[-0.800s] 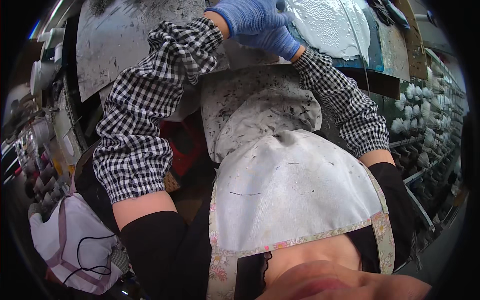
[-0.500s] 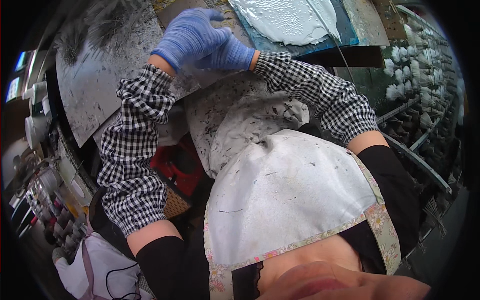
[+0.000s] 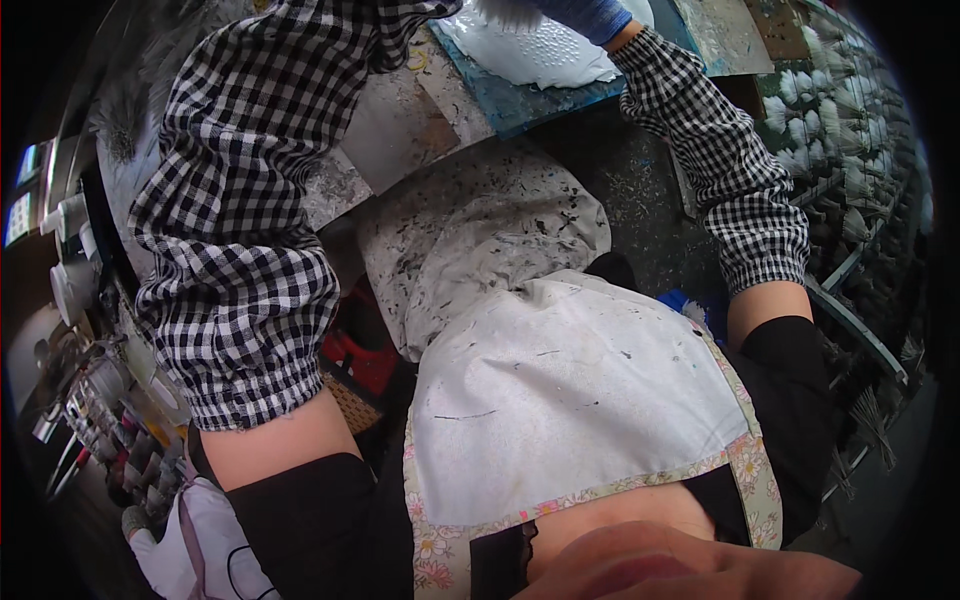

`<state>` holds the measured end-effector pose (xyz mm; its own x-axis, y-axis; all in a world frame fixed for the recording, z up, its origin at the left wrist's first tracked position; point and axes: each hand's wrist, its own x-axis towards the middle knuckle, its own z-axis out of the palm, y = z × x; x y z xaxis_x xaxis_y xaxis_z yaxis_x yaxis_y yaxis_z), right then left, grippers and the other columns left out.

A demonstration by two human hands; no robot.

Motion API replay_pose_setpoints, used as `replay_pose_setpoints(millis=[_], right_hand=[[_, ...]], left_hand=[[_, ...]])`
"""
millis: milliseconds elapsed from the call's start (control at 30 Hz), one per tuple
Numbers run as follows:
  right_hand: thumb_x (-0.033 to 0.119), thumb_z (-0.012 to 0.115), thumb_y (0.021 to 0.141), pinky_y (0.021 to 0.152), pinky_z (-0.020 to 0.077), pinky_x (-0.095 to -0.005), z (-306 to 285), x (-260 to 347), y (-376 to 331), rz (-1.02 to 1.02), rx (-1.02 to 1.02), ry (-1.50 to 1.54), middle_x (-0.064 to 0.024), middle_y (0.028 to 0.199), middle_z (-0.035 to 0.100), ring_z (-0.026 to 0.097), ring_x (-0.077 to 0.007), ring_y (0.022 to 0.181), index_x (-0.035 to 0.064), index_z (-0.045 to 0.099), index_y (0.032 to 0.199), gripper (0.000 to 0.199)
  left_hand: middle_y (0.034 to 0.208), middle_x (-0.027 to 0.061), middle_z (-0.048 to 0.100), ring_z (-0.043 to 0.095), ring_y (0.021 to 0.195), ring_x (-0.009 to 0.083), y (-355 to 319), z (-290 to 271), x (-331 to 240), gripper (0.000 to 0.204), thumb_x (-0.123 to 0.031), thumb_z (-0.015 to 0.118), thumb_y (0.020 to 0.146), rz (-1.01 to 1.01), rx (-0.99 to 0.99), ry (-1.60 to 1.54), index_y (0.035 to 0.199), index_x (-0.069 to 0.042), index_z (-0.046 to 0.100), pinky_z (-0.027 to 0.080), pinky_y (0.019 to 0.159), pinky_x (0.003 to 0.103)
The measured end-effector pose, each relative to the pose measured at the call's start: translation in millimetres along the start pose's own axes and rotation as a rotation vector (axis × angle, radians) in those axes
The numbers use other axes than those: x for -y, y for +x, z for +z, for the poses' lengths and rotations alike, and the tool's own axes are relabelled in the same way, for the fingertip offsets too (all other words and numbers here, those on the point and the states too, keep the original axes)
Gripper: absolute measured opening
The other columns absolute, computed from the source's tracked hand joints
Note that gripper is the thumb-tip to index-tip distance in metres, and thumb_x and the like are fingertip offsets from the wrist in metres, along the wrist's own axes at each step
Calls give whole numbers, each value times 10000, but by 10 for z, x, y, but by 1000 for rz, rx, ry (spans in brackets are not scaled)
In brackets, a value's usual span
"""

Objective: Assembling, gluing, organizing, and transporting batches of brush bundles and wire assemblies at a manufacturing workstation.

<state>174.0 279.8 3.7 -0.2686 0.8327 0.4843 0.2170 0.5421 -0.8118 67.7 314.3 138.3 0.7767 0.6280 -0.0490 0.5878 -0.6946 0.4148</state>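
Only the back of my right hand (image 3: 592, 16) shows, in a blue knitted glove, cut off by the top edge over the white paste (image 3: 530, 55). Its fingers are hidden. Beside that glove, a tuft of white bristles (image 3: 510, 13) hangs over the paste; which hand holds it, if either, I cannot tell. The paste is spread thick and dimpled on a blue sheet (image 3: 490, 95). My left hand lies beyond the top edge, with just its black-and-white checked sleeve in sight.
Stained boards (image 3: 400, 125) cover the bench at the upper left, with grey wire-like bristles (image 3: 125, 130) at its far left. A rack of white and grey bristle tufts (image 3: 850, 150) stands on the right. A red object (image 3: 360, 350) sits below the bench. Another person's white clothing (image 3: 205, 540) shows lower left.
My hands were together over the boards. They have parted and moved away from me, the right one over the paste and the left one out of sight. The white tuft has come into view.
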Motion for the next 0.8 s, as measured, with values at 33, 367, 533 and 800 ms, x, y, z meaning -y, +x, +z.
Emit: replay_pose_setpoints(millis=[33,367,533,800], right_hand=[[125,794,749,808,506,-316,-116,-2,46,7,-24,4,-56,971,664,606,-159,947,50,609,1060,369],[232,725,798,875,480,-326,-125,-562,-5,-158,-25,-533,-97,1086,649,600,-222,1039,90,605,1147,395],[227,739,784,851,489,-329,-113,-370,-35,-166,-23,-302,-100,1054,651,608,-219,1006,80,614,1119,387],[171,753,765,792,499,-332,41,-306,-75,-21,-98,96,-73,960,660,614,-182,909,80,637,1009,285]], left_hand=[[818,203,691,675,761,331,81,-24,-37,425,-403,573,838,11,-1,-2,902,-6,711,521,743,408],[857,206,681,662,841,364,375,326,222,366,-337,497,844,81,-37,44,879,-41,710,508,781,421],[866,206,685,667,833,357,283,303,183,365,-340,518,836,47,-34,-8,906,-39,711,510,781,418],[841,211,686,673,813,343,245,332,232,363,-339,541,828,20,-42,6,893,-27,713,511,770,419]])
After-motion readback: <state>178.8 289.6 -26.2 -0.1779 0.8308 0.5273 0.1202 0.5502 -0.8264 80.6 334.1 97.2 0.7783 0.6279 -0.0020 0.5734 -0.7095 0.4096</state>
